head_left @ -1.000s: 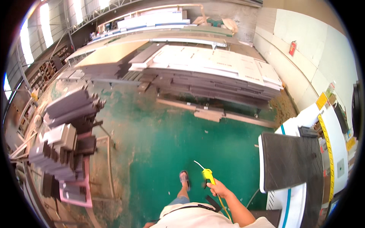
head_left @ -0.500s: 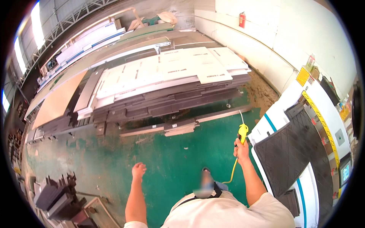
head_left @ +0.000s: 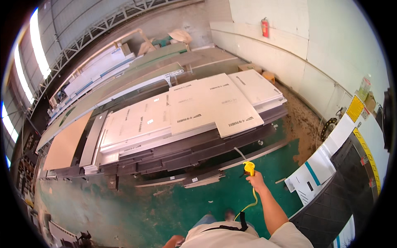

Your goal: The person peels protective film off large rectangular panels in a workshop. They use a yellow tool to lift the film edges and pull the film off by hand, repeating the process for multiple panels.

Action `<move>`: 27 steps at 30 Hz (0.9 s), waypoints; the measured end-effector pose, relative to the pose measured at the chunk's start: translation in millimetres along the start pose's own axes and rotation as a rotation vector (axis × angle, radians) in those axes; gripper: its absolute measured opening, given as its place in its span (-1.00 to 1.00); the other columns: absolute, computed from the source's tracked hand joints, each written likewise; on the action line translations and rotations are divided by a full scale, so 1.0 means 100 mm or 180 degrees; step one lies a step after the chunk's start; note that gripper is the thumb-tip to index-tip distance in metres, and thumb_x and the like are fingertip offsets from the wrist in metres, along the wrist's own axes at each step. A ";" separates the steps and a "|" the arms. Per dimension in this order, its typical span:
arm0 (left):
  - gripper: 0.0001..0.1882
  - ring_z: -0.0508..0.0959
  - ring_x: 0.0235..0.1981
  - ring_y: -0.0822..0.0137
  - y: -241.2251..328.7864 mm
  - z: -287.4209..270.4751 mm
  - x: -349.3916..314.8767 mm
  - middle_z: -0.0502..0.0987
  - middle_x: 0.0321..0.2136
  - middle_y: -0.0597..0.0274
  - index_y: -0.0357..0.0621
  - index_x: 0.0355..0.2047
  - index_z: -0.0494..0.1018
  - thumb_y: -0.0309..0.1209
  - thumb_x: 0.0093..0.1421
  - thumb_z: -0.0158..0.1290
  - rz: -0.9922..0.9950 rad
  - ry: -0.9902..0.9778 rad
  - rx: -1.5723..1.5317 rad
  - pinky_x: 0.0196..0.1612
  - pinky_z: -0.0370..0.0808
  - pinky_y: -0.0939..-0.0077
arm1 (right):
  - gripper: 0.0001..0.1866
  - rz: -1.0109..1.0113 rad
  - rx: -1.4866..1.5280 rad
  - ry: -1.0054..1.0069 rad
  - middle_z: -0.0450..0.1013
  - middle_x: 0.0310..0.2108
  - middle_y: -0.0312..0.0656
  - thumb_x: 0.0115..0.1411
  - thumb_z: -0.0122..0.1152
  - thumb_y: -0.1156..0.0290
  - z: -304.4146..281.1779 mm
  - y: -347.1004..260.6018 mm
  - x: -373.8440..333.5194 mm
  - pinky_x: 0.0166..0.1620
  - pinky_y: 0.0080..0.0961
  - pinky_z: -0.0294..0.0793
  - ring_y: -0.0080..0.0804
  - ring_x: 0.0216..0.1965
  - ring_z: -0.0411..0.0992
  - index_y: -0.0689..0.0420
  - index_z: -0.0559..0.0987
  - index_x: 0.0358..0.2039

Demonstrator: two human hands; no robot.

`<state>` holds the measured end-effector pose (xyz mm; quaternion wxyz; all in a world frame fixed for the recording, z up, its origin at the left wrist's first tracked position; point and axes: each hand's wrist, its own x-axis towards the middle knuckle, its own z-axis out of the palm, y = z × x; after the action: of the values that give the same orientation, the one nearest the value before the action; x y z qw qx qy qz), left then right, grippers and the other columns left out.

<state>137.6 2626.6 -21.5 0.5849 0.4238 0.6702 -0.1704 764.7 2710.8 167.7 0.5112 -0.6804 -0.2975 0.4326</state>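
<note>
My right hand [head_left: 257,181] grips a yellow air blow gun [head_left: 249,167], fingers wrapped round its handle. Its thin nozzle points forward and left, toward the stack of flat panels. From the handle a yellow hose [head_left: 253,201] curls down to the floor beside my feet. Low at the bottom edge, close to my body, only part of my left hand [head_left: 175,240] shows, and its fingers cannot be made out. Ahead lie pale printed panels [head_left: 215,97] on top of several dark brown boards [head_left: 178,155].
A white machine with a black slatted bed [head_left: 331,194] stands close on my right. Loose strips [head_left: 202,181] lie on the green floor [head_left: 165,206] before the stack. A tan board [head_left: 68,142] rests at the left, and a fire extinguisher [head_left: 265,27] hangs on the wall.
The view has turned, and the panel stack looks nearer. My right hand has carried the blow gun forward, its nozzle now tilted left. My left hand has dropped back to the bottom edge.
</note>
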 end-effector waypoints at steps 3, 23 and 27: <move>-0.79 0.60 -0.41 0.33 0.34 -0.08 0.07 0.62 -0.29 0.11 -0.04 -0.21 0.59 -0.27 0.26 0.05 -0.0303 -0.0013 -0.0365 -0.44 0.52 0.36 | -0.89 0.0146 0.0394 0.0640 0.36 -0.58 -0.35 0.15 0.22 0.52 0.12 -0.04 0.62 -0.53 -0.52 0.31 -0.55 -0.60 0.31 0.13 0.63 -0.29; -0.55 0.64 -0.15 0.32 7.63 -1.42 1.65 0.66 -0.10 0.14 -0.23 0.04 0.52 -0.07 0.44 0.01 0.2004 -0.0220 -0.0833 -0.14 0.55 0.41 | -0.84 0.1144 0.2016 0.1672 0.55 -0.40 -0.27 0.28 0.25 0.38 0.33 0.00 3.58 -0.55 -0.47 0.38 -0.39 -0.44 0.55 0.12 0.55 -0.17; -0.51 0.61 -0.01 0.21 8.34 -1.17 1.51 0.61 0.00 0.09 -0.18 0.12 0.47 -0.03 0.45 -0.04 0.1786 -0.0887 -0.1060 0.04 0.52 0.25 | -0.85 0.1448 0.1852 0.2070 0.44 -0.42 -0.32 0.22 0.26 0.41 -0.26 0.30 2.59 -0.46 -0.42 0.50 -0.46 -0.46 0.44 0.08 0.54 -0.20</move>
<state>709.7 3252.8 91.2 0.7558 0.4630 0.4601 0.0524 903.7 2909.9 67.9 0.6391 -0.6569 0.1669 0.3636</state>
